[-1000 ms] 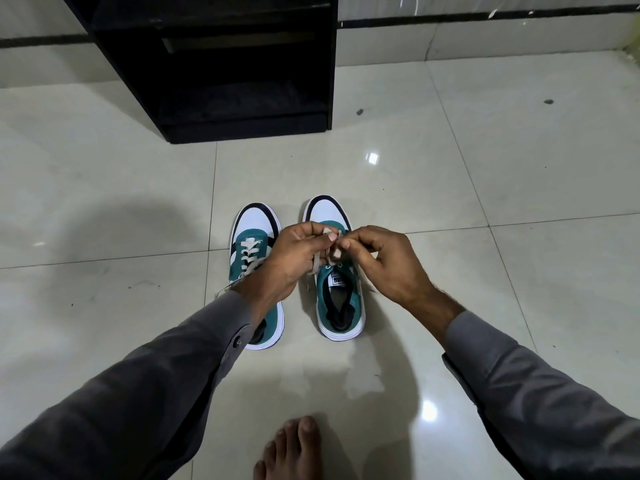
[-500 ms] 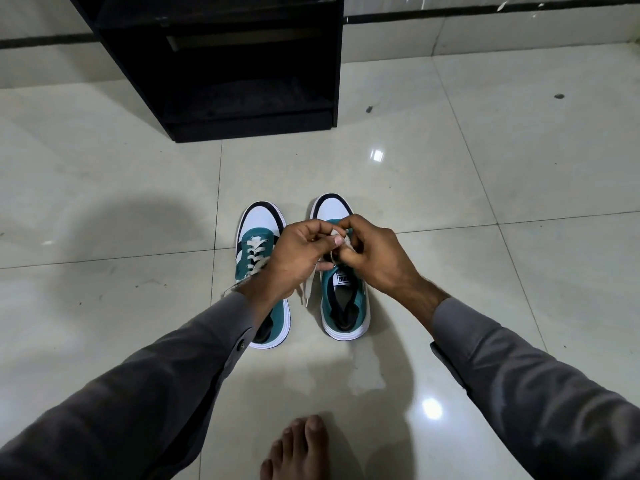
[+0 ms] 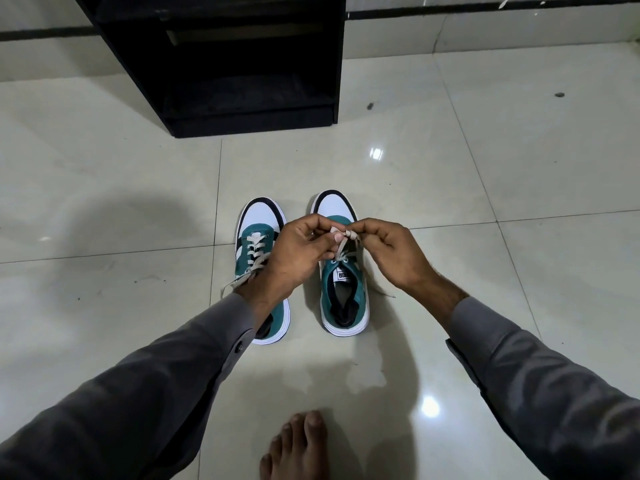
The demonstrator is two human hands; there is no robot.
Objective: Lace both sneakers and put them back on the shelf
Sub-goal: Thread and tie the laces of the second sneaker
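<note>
Together our left hand and right hand pinch the lace above the right sneaker; the left sneaker sits beside it, the shelf farther off.

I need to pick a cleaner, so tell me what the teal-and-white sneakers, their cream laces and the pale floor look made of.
Teal-and-white sneakers: matte teal panels, possibly suede or canvas; smooth white toe caps, likely leather or synthetic; white soles look rubbery.
Cream laces: flat woven fabric that bends limply.
Pale floor: glossy tiles, probably ceramic or polished stone, with grout lines and mirrored light spots.
</note>
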